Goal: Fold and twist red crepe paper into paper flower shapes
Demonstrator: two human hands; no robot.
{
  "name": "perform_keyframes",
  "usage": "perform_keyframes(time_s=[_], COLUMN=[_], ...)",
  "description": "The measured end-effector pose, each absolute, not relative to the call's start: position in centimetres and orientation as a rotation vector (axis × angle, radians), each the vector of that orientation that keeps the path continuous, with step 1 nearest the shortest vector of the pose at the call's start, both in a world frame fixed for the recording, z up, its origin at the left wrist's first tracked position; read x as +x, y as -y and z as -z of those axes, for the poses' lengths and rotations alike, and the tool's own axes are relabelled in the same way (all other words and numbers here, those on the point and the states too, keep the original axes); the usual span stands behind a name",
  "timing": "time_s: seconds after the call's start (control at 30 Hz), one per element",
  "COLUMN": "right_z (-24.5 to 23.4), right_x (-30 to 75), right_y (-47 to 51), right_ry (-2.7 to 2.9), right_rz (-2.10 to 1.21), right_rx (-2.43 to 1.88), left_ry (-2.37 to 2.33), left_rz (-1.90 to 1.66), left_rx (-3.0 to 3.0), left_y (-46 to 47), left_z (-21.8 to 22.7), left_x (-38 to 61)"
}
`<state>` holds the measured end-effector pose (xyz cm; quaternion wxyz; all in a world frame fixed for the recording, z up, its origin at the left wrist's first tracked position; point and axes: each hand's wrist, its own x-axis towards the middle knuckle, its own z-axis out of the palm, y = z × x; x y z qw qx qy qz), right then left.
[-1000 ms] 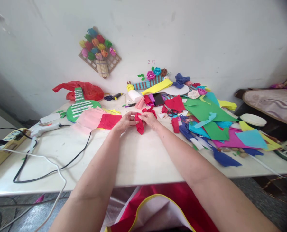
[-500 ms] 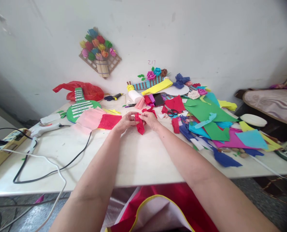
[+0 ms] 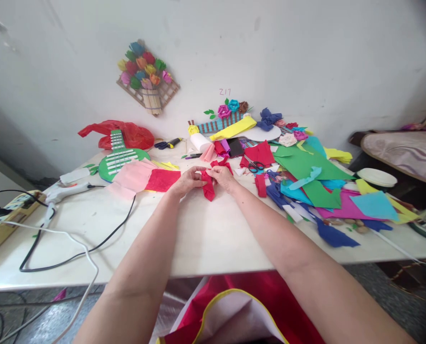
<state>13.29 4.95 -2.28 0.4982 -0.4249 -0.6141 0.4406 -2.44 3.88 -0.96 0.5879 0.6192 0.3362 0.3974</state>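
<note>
Both hands meet over the middle of the white table (image 3: pixel 198 239) and pinch a folded strip of red paper (image 3: pixel 208 188). My left hand (image 3: pixel 187 180) grips its left side with fingers curled. My right hand (image 3: pixel 223 177) grips the top right, fingers also closed. The strip's lower end hangs down to the tabletop. A flat red paper sheet (image 3: pixel 162 179) on pink paper (image 3: pixel 132 176) lies just left of my left hand.
Scissors (image 3: pixel 255 166) and a heap of coloured paper sheets (image 3: pixel 313 181) fill the right side. A glue gun (image 3: pixel 60 193) with a black cable (image 3: pixel 77 253) lies at the left. A green paper guitar (image 3: pixel 118 155), a red bag (image 3: pixel 127 134) and paper flowers (image 3: pixel 230 110) stand by the wall.
The hands have hardly moved; the fingers have shifted slightly on the red strip, which hangs a little straighter.
</note>
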Motion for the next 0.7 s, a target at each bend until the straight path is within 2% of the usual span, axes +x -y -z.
perform_keyframes(time_s=[0.7], right_z=[2.8], right_x=[13.3], right_y=[-5.2], right_ry=[1.59], right_rz=[-1.122], right_rx=[-1.076], left_ry=[-0.837], left_rz=[-1.088], left_rx=[1.409], left_y=[-4.9], left_z=[1.8], left_x=[-2.8])
